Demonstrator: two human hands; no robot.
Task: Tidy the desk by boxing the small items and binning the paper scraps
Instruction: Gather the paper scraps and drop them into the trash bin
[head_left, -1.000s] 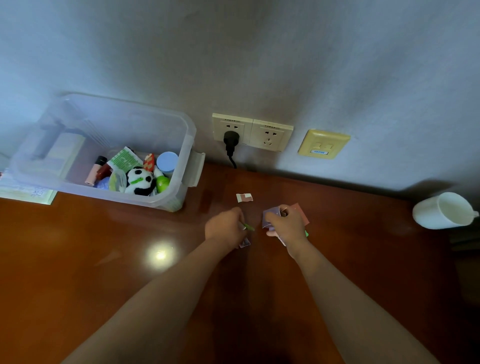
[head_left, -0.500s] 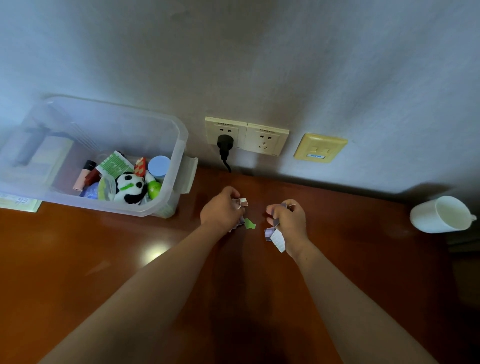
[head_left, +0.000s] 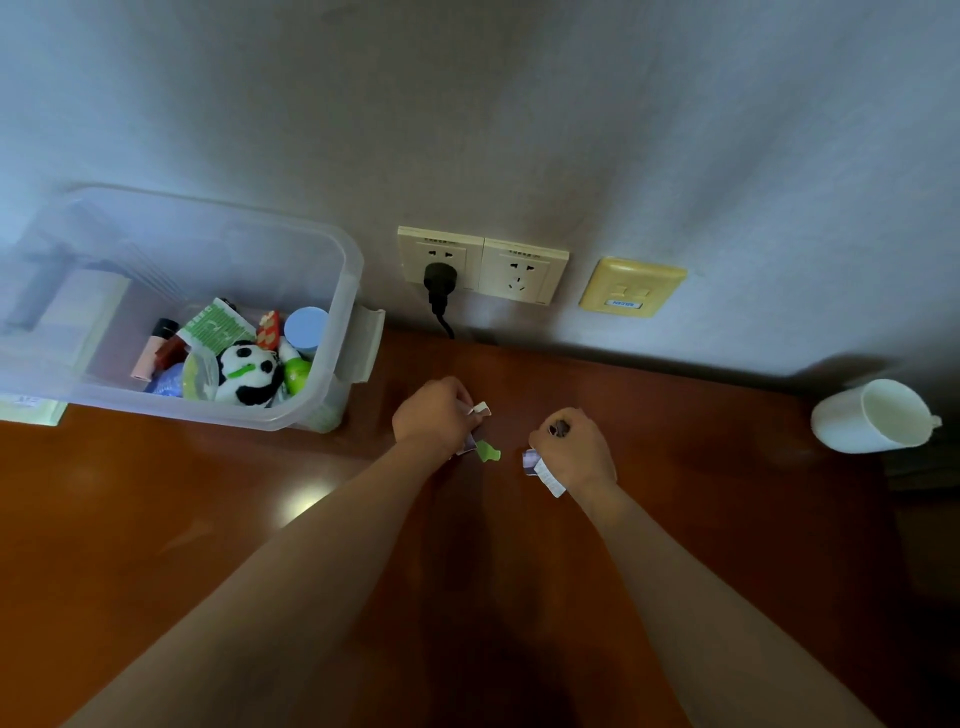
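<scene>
Paper scraps (head_left: 542, 468) are bunched above the glossy brown worktop (head_left: 156, 519) below wall sockets (head_left: 483, 267), the left grip (head_left: 434, 415) and right grip (head_left: 576, 447) each curled around some. The clear box (head_left: 349, 260) holds a panda toy (head_left: 247, 371), tubes (head_left: 155, 349), packets (head_left: 218, 325).

Bare forearms stretched forward, left grip (head_left: 434, 415) and right grip (head_left: 574, 452) side by side, both curled round paper scraps (head_left: 545, 472).

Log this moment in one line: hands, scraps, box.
left hand: grips paper scraps | right hand: grips more scraps | clear box: small items inside | bin: not in view
</scene>
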